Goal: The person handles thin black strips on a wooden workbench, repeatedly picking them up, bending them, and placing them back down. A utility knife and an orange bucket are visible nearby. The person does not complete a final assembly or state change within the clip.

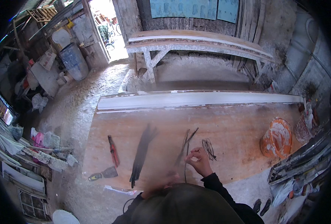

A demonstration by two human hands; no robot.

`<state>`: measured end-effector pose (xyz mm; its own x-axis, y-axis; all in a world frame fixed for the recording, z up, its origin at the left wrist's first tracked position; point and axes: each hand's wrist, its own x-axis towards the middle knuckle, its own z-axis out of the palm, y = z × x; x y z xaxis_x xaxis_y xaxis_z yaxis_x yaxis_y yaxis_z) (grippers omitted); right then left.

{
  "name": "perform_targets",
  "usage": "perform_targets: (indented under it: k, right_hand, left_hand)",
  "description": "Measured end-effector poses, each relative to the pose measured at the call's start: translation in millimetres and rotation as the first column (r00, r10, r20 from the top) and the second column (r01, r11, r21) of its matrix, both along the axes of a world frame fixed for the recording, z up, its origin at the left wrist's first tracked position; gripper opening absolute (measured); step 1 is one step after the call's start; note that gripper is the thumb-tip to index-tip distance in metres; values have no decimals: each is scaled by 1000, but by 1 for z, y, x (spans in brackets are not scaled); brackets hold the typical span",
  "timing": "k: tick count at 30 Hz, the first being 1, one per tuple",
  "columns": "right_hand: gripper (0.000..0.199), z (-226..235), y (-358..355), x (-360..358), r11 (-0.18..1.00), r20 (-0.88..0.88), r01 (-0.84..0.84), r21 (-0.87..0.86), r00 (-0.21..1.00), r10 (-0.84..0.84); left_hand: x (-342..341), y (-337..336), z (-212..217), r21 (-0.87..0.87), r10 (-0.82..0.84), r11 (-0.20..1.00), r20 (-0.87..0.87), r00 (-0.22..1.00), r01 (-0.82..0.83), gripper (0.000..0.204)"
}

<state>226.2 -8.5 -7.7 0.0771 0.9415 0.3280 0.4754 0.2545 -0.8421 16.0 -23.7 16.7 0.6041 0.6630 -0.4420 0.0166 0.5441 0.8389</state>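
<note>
My right hand (198, 161) is over the near part of the wooden table (244, 127), its thumb and fingers pinched on a thin black cord (185, 173) that hangs toward me. My left hand (164, 182) is low in front of my body; motion smears it, and its fingers cannot be made out. Beyond the right hand, several dark strands (191, 136) lie crossed. Next to it rests a loosely looped bunch of thin black cord (209, 150). A long bundle of black strips (140, 160) lies to the left.
Left on the table lie a red-and-black hand tool (113, 151) and a scraper (104, 174). An orange bucket (277, 139) smeared with white stands at the right. A long white moulding (195, 100) runs along the far edge. Behind are a bench (150, 59) and a blue barrel (74, 62).
</note>
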Motion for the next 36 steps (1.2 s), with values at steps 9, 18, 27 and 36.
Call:
perform_targets:
  k: [9, 18, 27, 36]
  right_hand:
    - [9, -3, -35, -22, 819, -119, -494, -292, 868, 481]
    - [9, -6, -40, -22, 847, 58, -439, -301, 878, 475]
    - [5, -24, -32, 22, 979, 255, 52, -199, 967, 1]
    - [15, -51, -27, 79, 803, 602, 578, -147, 696, -391]
  left_hand:
    - [-32, 30, -42, 416, 544, 764, -3, 839, -493, 5]
    - [-11, 44, -77, 399, 614, 720, 15, 789, -568, 4]
    - [11, 42, -48, 633, 363, 746, -131, 923, -204, 13]
    - [2, 27, -110, 743, 263, 433, -645, 717, 510, 18]
